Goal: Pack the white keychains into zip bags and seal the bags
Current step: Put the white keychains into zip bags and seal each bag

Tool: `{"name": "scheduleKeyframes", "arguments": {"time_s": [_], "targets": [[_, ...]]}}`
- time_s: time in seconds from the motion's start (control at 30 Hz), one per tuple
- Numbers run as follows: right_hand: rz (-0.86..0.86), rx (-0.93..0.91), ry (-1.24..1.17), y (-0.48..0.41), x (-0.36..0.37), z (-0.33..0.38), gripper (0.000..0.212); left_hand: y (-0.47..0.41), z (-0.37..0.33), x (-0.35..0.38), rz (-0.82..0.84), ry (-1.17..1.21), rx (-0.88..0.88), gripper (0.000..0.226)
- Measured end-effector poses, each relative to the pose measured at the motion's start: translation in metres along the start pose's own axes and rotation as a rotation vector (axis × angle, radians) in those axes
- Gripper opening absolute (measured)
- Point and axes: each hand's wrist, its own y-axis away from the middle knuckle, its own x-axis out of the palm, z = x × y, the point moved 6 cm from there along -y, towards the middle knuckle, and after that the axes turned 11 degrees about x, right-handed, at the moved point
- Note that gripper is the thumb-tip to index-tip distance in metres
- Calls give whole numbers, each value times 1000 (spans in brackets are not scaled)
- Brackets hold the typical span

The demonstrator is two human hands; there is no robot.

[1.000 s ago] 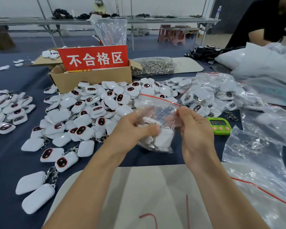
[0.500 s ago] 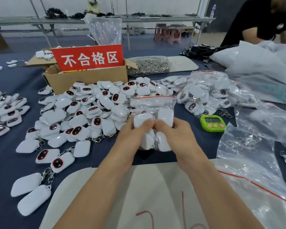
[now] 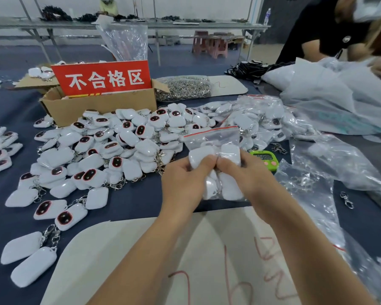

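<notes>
I hold a clear zip bag [image 3: 213, 139] with a red strip along its top, just above the blue table. Several white keychains [image 3: 228, 188] are inside it. My left hand [image 3: 183, 183] grips the bag's left side and my right hand [image 3: 249, 175] its right side, thumbs meeting at the middle. The bag's top stands upright; whether it is sealed I cannot tell. A big pile of loose white keychains [image 3: 110, 150] with dark oval faces lies to the left.
A cardboard box [image 3: 97, 104] with a red sign stands behind the pile. Filled bags [image 3: 262, 119] lie at right, with a green timer [image 3: 265, 160] beside them. Empty clear bags [image 3: 317, 194] spread at right. A beige board [image 3: 141, 260] lies near me. Another person [image 3: 339, 36] sits at far right.
A second ago my hands were apart, pinching the bag's open top. They came together lower on the bag, squeezing the keychains. Since half a second ago little has moved.
</notes>
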Motion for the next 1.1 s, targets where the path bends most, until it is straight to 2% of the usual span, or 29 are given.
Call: {"name": "scheduleKeyframes", "arguments": {"time_s": [0.1, 0.2, 0.27, 0.33, 0.4, 0.53, 0.6, 0.7, 0.77, 0.83, 0.93, 0.97, 1.03, 1.1], "targets": [[-252, 12, 116, -1, -42, 12, 17, -3, -12, 39, 134, -67, -53, 39], [-398, -19, 64, -2, -92, 28, 19, 3, -20, 96, 380, 241, -172, 27], [-462, -63, 3, -8, -122, 40, 27, 7, -28, 128, 419, 434, -159, 40], [-526, -67, -5, -17, -146, 47, 48, 16, -31, 146, 426, 469, -149, 55], [-617, -27, 65, -23, -166, 44, 60, 28, -25, 154, 454, 343, -96, 60], [-821, -13, 221, -9, -179, 32, 26, 47, -9, 133, 403, -277, 127, 49], [-829, -24, 236, -5, -171, 25, 26, 48, -9, 128, 411, -520, 206, 48], [-762, -48, 233, 1, -146, 21, 35, 54, -7, 134, 540, -621, 231, 63], [-703, -39, 263, 7, -134, 19, 36, 58, -7, 133, 565, -484, 160, 61], [-663, -36, 323, 15, -126, 18, 32, 55, -9, 124, 478, -318, 94, 55], [-563, 1, 438, 22, -110, 13, 22, 38, -14, 101, 358, -238, 71, 61], [-517, 14, 501, 23, -101, 10, 27, 31, -15, 93, 342, -226, 63, 63], [-437, 2, 624, 23, -79, 5, 54, 17, -14, 71, 296, -192, 42, 66], [-385, 13, 600, 20, -60, 0, 69, 4, -12, 46, 245, -114, 13, 69]]}}
